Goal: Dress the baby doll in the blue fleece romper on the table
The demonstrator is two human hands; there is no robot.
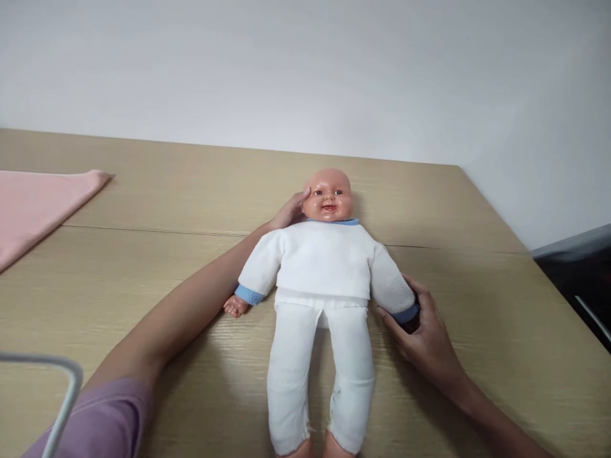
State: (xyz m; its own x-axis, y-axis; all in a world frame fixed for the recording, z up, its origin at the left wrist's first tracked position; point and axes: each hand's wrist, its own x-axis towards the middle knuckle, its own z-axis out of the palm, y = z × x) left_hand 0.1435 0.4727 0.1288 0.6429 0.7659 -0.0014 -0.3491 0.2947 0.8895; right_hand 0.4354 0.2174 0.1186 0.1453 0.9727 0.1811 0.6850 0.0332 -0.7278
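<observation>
A baby doll in a white top with blue cuffs and white trousers lies face up on the wooden table, head toward the wall. My left hand rests against the side of the doll's head, mostly hidden behind its shoulder. My right hand is wrapped round the doll's arm at the blue cuff, covering the doll's hand.
A pink cloth lies at the table's far left. A thin white curved bar crosses the lower left corner. The table's right edge drops off beside a dark object. A white wall stands behind.
</observation>
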